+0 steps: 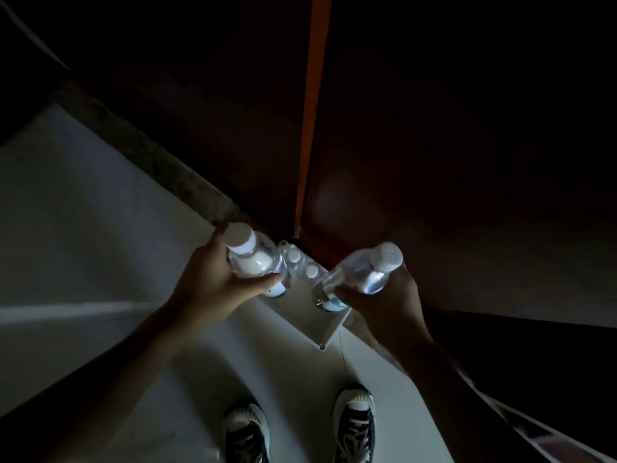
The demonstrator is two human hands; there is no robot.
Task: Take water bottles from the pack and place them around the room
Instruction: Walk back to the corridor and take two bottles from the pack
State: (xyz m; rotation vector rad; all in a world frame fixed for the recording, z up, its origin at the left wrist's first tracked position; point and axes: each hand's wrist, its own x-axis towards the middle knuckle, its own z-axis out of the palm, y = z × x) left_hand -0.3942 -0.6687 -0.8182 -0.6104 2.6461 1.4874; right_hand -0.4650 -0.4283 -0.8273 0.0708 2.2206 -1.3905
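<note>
- Single head view, worn high, aimed almost straight down.
- Wide-angle, with edges bowed and dark toward the corners.
- Close on both forearms, entering from lower left and lower right and meeting near frame centre.
- Left hand (213, 282) and right hand (384, 295) at mid-frame, near the lens.
- Shoes (247, 432) at bottom centre, toes pointing up-frame, marking the forward direction.
- Pack (310, 315) on the floor (100, 228) just below centre, farther off than the hands.
- Dark wall filling the upper half.
</note>
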